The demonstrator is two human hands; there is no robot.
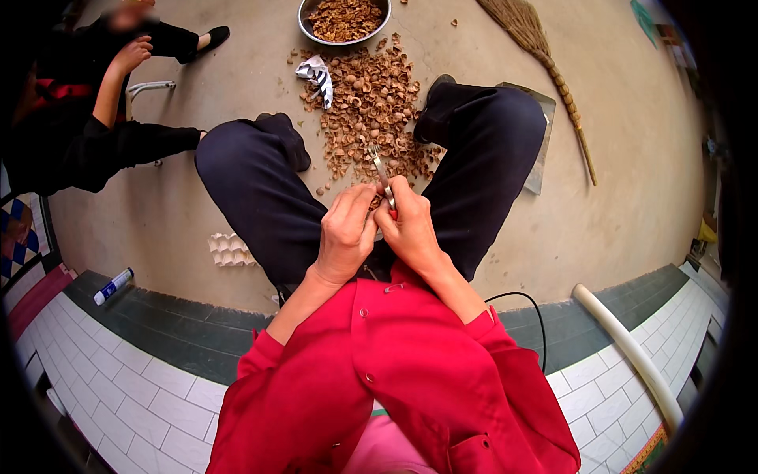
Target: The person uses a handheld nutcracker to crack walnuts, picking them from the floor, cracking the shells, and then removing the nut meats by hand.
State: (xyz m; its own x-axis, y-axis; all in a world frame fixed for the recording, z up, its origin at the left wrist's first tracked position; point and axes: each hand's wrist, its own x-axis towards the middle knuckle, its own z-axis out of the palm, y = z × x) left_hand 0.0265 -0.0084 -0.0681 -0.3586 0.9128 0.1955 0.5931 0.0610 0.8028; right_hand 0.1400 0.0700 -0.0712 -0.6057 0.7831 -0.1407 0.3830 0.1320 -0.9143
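Observation:
Between my knees, my right hand (407, 220) is closed around a metal nutcracker (381, 170) with red on its handle; its ridged head points away from me, over the shells. My left hand (348, 232) meets the right one, its fingertips pinching a walnut piece (375, 202) that the fingers mostly hide. Below on the floor lies a wide heap of broken walnut shells (373, 106), with some rounder nuts or half shells among them. Beyond it stands a metal bowl (302, 25) filled with walnut kernels (343, 19). A crumpled white and dark cloth or wrapper (317, 77) lies on the heap's left side.
Another person (89, 112) sits at the left beside a metal stool leg (151, 86). A straw broom (548, 59) and a metal dustpan (538, 169) lie right of my knee. Behind my left leg are an egg carton piece (230, 249) and a blue can (113, 287). A pale pipe (630, 349) leans lower right.

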